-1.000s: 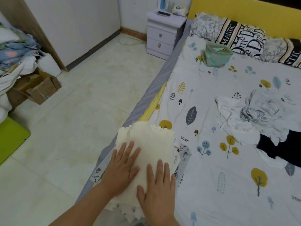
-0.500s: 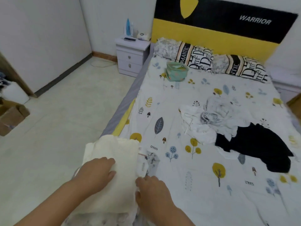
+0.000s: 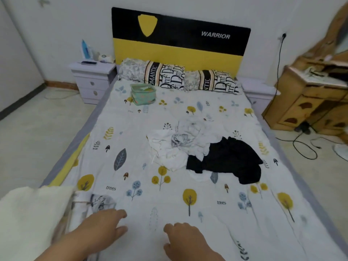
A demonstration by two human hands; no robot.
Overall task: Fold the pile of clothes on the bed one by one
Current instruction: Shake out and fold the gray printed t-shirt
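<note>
Both your hands, left (image 3: 105, 226) & right (image 3: 185, 239), hang loose w/ nothing held; unfolded pile (image 3: 197, 153) lies centre frame, up-right of them, right hand nearer, long axis left-right

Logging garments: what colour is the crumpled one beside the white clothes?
Black, plain, clearest in the head view.

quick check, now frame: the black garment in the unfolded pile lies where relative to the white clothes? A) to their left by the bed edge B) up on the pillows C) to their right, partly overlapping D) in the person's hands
C: the black garment lies on the right side of the white clothes, overlapping their edge, mid-bed.
</note>
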